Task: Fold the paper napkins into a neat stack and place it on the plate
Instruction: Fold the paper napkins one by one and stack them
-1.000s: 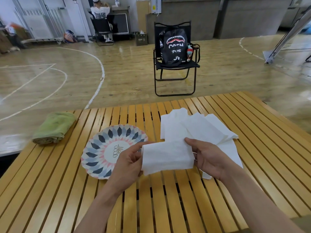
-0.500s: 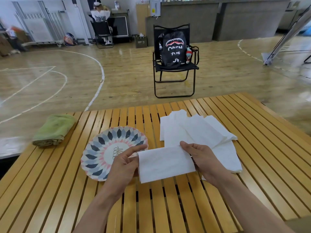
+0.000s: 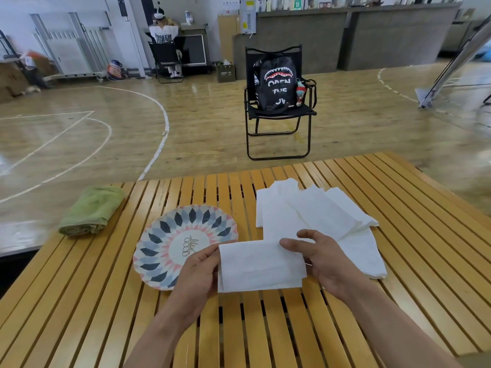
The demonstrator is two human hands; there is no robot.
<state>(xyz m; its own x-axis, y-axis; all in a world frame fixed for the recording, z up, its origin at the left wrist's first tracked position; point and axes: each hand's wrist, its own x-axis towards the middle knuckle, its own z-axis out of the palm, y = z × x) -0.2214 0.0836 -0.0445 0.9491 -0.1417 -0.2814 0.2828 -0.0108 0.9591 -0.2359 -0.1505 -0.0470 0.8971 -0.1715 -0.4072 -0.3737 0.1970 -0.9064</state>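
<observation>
A folded napkin (image 3: 261, 266) sits between two hands, just above the tabletop (image 3: 265, 328). It is white, soft and thin, and folded into a long rectangle with straight edges and a few faint creases. The left hand (image 3: 195, 281) pinches its left edge, thumb on top, so that grip is closed on the paper. The right hand (image 3: 322, 264) holds the right edge the same way, with the fingers curled over the top. Behind the folded one lies a loose pile of napkins (image 3: 316, 221), also white. They lie flat on the wood, fanned out and crooked, with corners poking in different ways. One of them reaches down past the right hand. The plate (image 3: 170, 235) is round with a wavy rim. It has blue, grey and pink diamond shapes all around and a pale circle with some writing in the middle. It lies just left of the folded napkin, and the left hand covers a bit of its near edge. Nothing lies on the plate. The tabletop is made of long yellow wooden slats with dark gaps between them. At its far left corner is a green towel (image 3: 91, 209), rolled up and fuzzy. Past the table there is a shiny wooden gym floor (image 3: 132, 134) with white lines, and a black folding chair (image 3: 279, 128) with a black backpack (image 3: 273, 87) on its seat.
</observation>
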